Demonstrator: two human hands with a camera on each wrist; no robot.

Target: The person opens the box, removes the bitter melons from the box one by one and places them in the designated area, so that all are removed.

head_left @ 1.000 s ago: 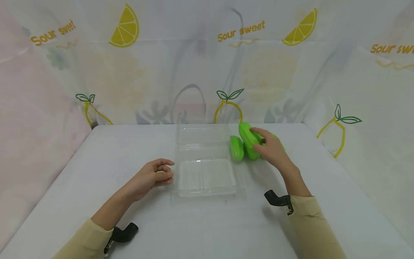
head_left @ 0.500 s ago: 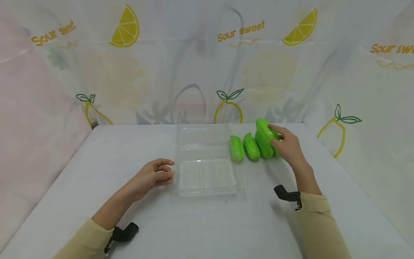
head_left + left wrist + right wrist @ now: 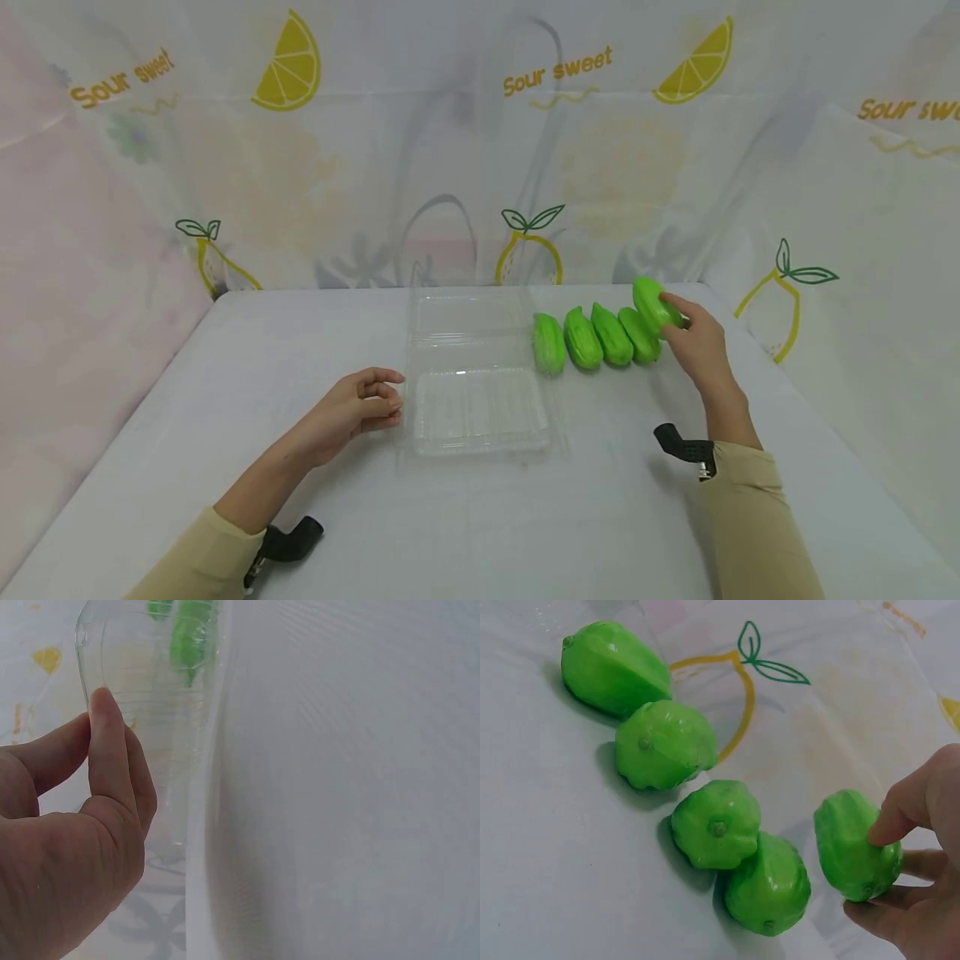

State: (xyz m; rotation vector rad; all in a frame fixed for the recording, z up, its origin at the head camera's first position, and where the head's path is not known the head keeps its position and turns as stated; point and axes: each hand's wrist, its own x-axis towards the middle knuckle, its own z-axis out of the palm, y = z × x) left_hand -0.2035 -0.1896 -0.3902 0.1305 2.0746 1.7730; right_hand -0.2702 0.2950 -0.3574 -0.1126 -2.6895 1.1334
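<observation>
My right hand (image 3: 699, 343) grips a green ridged gourd (image 3: 651, 302) between thumb and fingers, tilted above the right end of a row of similar gourds. In the right wrist view, the held gourd (image 3: 849, 844) is off the table, beside several others lying side by side, such as the nearest gourd (image 3: 769, 885). My left hand (image 3: 352, 414) is at the left edge of a clear plastic clamshell container (image 3: 480, 412). The left wrist view has thumb and fingers pinching the container's rim (image 3: 84, 660). The container's lid (image 3: 472, 317) lies folded open toward the back.
The row of gourds (image 3: 583, 337) lies just right of the container, near the back of the white table (image 3: 480, 517). A printed cloth with lemons (image 3: 480, 167) hangs behind the table's back edge. More cloth rises at both sides.
My right hand has moved right with the gourd in its grip, from beside the container to the row's far end, uncovering the other gourds. The left hand and container have stayed put.
</observation>
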